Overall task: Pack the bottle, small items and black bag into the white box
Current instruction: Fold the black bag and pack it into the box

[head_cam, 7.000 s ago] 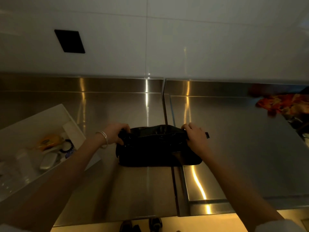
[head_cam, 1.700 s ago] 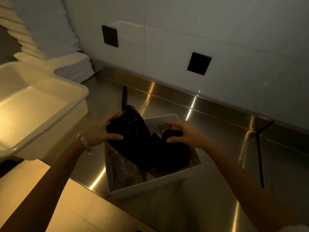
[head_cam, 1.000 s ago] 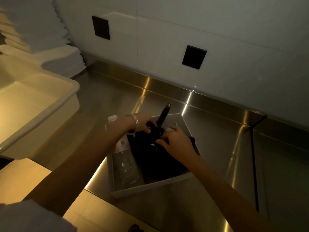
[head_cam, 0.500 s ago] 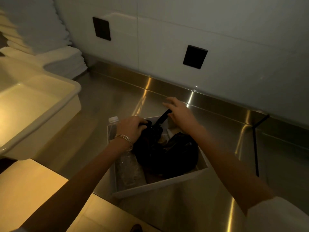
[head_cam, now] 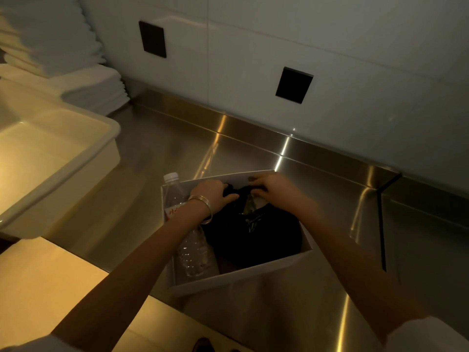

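The white box [head_cam: 243,276] sits on the steel counter [head_cam: 157,153], turned at an angle to the person, and both hands work at its far end. The black bag [head_cam: 256,237] lies inside it, filling most of the right part of the box, its bulk spread from the far wall toward the near wall. The left hand [head_cam: 213,193], a bangle on its wrist, is closed on a dark bunched part of the bag at the far left; the right hand [head_cam: 271,188] is curled over the bag's top edge just beside the far wall, fingers bent down onto the dark material. The two hands are close together with only a short stretch of the bag between them, and both are equally near the part that needs tucking, which lies directly under the fingertips rather than off to either side.

The bottle [head_cam: 193,240] lies along the left wall of the box, its long axis running from the near corner to the far corner, with its white cap poking above the rim. It presses right against the bag's left side, and the left forearm crosses over it. The small items cannot be made out; the bag probably covers them.

Packing looks nearly finished: what remains is likely pushing the bag's raised end down below the rim. The bottle leaves little room on the left, so the bag should settle rightward. A cream tub [head_cam: 50,158] and stacked white towels [head_cam: 83,80] stand well apart on the left.
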A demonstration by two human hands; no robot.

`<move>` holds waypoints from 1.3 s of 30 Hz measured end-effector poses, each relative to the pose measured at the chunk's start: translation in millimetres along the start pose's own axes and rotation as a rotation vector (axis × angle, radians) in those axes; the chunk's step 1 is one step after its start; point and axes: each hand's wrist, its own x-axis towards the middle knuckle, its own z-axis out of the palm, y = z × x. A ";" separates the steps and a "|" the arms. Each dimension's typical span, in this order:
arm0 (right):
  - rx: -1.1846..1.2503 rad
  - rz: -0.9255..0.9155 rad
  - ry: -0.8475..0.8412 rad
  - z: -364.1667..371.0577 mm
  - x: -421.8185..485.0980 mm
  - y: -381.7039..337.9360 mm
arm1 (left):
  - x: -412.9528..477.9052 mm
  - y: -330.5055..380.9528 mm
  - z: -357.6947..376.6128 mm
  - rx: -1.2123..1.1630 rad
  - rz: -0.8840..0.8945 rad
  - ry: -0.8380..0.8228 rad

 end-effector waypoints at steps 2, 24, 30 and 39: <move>0.098 -0.023 0.018 -4.5 -21.6 -8.0 | -13.2 -1.3 -3.9 -0.028 0.031 0.073; 0.040 -0.054 0.208 21.4 -132.4 -33.1 | -81.1 1.4 -4.6 -0.134 0.104 0.046; -0.024 -0.080 0.138 37.1 -151.3 -30.7 | -159.5 21.1 34.4 -0.100 0.049 0.132; -0.021 -0.157 0.401 64.5 -156.4 -30.7 | -168.7 42.9 80.1 0.122 -0.065 0.158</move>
